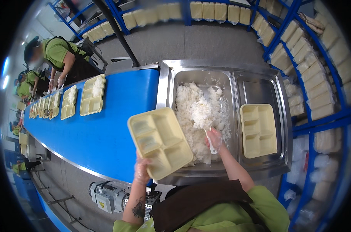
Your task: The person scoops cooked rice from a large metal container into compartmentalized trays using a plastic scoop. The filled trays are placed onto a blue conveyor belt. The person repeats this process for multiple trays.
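Note:
My left hand (142,168), in a clear glove, grips the lower left edge of a cream plastic compartment tray (160,142). This tray holds no rice and is tilted between the blue belt and the steel pan. My right hand (215,139), also gloved, is closed on the white handle of a rice scoop (211,143). Its blade is hidden under a heap of cooked white rice (202,112) over the steel pan (179,76) of rice. Another cream tray (259,130) rests in the right-hand steel well.
Several trays, some with rice (97,87), stand along the blue conveyor belt (120,95). A co-worker (59,55) bends over its far side. Blue shelves (304,87) with wrapped stacks line the right and back. A motor (107,197) sits below the belt.

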A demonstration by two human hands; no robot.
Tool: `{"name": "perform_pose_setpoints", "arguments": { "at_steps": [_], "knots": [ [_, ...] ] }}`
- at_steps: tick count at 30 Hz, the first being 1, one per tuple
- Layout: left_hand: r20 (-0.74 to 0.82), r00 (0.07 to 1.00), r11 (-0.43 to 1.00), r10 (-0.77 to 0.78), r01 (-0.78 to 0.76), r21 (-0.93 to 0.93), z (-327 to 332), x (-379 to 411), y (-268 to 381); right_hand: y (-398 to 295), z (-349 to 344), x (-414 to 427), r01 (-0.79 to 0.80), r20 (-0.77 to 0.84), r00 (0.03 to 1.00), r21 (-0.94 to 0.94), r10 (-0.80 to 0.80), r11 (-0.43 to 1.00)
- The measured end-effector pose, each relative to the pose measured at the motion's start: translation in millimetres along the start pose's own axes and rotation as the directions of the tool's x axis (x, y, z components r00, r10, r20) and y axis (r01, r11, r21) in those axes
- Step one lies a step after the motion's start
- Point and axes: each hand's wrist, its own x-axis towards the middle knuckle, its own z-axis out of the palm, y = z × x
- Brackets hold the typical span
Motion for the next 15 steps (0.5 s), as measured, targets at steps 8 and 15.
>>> {"name": "perform_pose_setpoints", "arguments": {
  "at_steps": [8,15],
  "knots": [
    [0.221,0.975,0.994,0.013,-0.036,0.1,103.4,54.2,-55.4,-20.7,23.3,1.5,0.035,-0.155,0.919,-0.885,-0.364,0.465],
    [0.206,0.979,0.994,0.009,0.013,-0.108,103.5,53.2,-62.5,-68.4,51.5,-29.1,-0.149,-0.205,0.95,-0.96,-0.235,0.236]
  ]
}}
